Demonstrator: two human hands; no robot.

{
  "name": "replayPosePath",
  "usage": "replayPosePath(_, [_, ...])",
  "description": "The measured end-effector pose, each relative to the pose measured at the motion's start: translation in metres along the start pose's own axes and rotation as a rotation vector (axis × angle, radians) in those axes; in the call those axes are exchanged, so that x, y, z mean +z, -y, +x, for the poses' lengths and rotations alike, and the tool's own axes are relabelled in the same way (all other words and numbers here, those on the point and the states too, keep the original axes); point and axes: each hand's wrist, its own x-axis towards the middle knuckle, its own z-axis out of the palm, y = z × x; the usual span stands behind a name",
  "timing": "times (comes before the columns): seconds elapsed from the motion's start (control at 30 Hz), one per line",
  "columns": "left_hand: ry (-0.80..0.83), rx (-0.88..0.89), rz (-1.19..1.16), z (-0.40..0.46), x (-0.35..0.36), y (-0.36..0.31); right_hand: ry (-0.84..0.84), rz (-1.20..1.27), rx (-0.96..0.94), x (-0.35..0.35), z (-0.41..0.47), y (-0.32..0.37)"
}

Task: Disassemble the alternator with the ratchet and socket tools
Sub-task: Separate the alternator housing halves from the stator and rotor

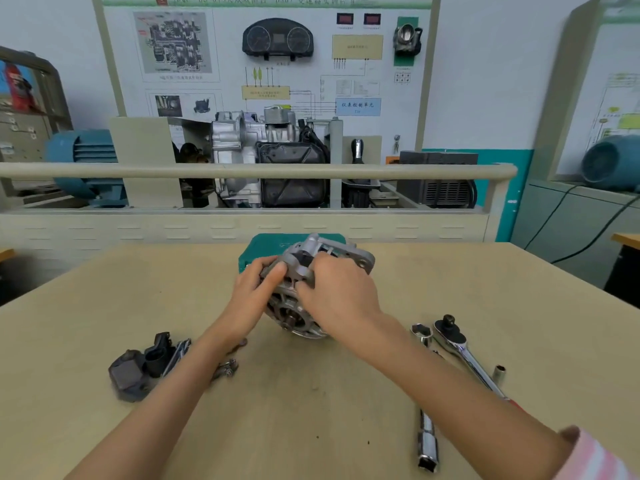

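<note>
On the tan table [104, 306], with ratchet [464, 351] and sockets lying near you at right, your left hand [252, 292] and right hand [341, 292] both grip the alternator [304, 268] at centre; pull its housing apart evenly.

Bright, even indoor light, soft shadows, slight overall blur, wide-angle bending at edges.

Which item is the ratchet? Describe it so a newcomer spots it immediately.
Start at the tan table, then look right of the right hand. The ratchet lies diagonally among loose sockets; it alone has a round black-knobbed head on a long chrome handle.
</note>
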Motion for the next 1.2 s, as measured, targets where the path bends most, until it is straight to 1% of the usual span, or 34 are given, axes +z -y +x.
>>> replayPosePath(0.07, [-0.115, 0.096, -0.055, 0.000, 0.014, -0.006, 0.019, 0.026, 0.052, -0.004, 0.005, -0.002])
replayPosePath(0.1, [-0.165, 0.142, -0.038, 0.000, 0.025, -0.011, 0.031, 0.058, 0.080, -0.006, 0.009, -0.004])
replayPosePath(0.13, [-0.203, 0.153, -0.031, 0.002, 0.036, -0.016, 0.045, 0.104, 0.108, -0.007, 0.013, -0.007])
replayPosePath(0.23, [-0.366, -0.006, -0.149, 0.021, 0.055, -0.032, 0.112, 0.354, 0.174, -0.009, 0.021, -0.020])
replayPosePath(0.27, [-0.424, -0.028, -0.181, 0.028, 0.056, -0.034, 0.100, 0.438, 0.197, -0.008, 0.025, -0.026])
replayPosePath(0.3, [-0.463, -0.036, -0.180, 0.034, 0.056, -0.033, 0.049, 0.477, 0.217, -0.008, 0.029, -0.033])
replayPosePath(0.33, [-0.475, -0.045, -0.173, 0.037, 0.055, -0.032, -0.028, 0.454, 0.229, -0.006, 0.033, -0.038])
replayPosePath(0.4, [-0.462, -0.070, -0.173, 0.042, 0.052, -0.028, -0.144, 0.305, 0.244, -0.001, 0.043, -0.047])
replayPosePath(0.47, [-0.420, -0.085, -0.217, 0.046, 0.047, -0.025, -0.138, 0.134, 0.251, 0.006, 0.051, -0.052])
replayPosePath(0.53, [-0.360, -0.096, -0.268, 0.052, 0.040, -0.022, -0.088, 0.023, 0.261, 0.010, 0.055, -0.054])
replayPosePath(0.57, [-0.317, -0.109, -0.290, 0.055, 0.036, -0.022, -0.045, 0.039, 0.251, 0.012, 0.057, -0.056])
replayPosePath(0.63, [-0.236, -0.142, -0.345, 0.061, 0.031, -0.026, 0.046, 0.195, 0.207, 0.014, 0.056, -0.056])
replayPosePath(0.67, [-0.213, -0.163, -0.371, 0.064, 0.030, -0.028, 0.053, 0.242, 0.182, 0.015, 0.053, -0.055])
replayPosePath(0.7, [-0.203, -0.188, -0.380, 0.065, 0.029, -0.030, 0.020, 0.250, 0.168, 0.015, 0.050, -0.053])
replayPosePath(0.77, [-0.195, -0.209, -0.389, 0.064, 0.032, -0.036, -0.081, 0.242, 0.172, 0.015, 0.042, -0.050])
replayPosePath(0.83, [-0.207, -0.207, -0.394, 0.058, 0.035, -0.040, -0.115, 0.248, 0.178, 0.014, 0.037, -0.047])
replayPosePath(0.93, [-0.217, -0.215, -0.373, 0.053, 0.034, -0.044, -0.098, 0.250, 0.193, 0.009, 0.035, -0.044])
replayPosePath(1.07, [-0.208, -0.233, -0.280, 0.052, 0.029, -0.047, -0.059, 0.295, 0.218, 0.007, 0.035, -0.042])
replayPosePath(1.2, [-0.239, -0.223, -0.293, 0.043, 0.030, -0.049, -0.006, 0.301, 0.208, 0.003, 0.033, -0.043])
